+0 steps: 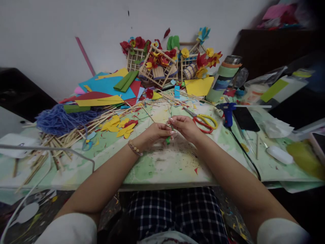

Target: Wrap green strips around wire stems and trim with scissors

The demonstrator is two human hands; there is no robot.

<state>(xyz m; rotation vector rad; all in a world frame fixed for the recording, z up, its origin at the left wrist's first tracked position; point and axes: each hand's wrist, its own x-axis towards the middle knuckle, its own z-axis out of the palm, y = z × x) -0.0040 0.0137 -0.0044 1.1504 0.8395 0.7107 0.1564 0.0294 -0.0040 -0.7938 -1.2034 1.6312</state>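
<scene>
Both hands meet over the middle of the table, fingers closed in a pinch. Between them is a thin green piece (168,140), perhaps a paper strip or a wrapped stem; its small size and my fingers hide its exact kind. My left hand (159,132), with a beaded bracelet (135,147) at the wrist, grips its lower part. From the other side my right hand (185,126) pinches its upper end. Just beyond the right hand lie scissors (203,122) with red and yellow handles. Yellow paper petals (115,123) are scattered left of the left hand.
Bamboo sticks (63,139) and blue yarn (64,118) lie at left, below coloured sheets (106,86). Stick frames with paper flowers (159,64) stand against the wall. A thermos (223,79), a blue glue gun (228,113) with a cord, and a phone (245,118) are at right.
</scene>
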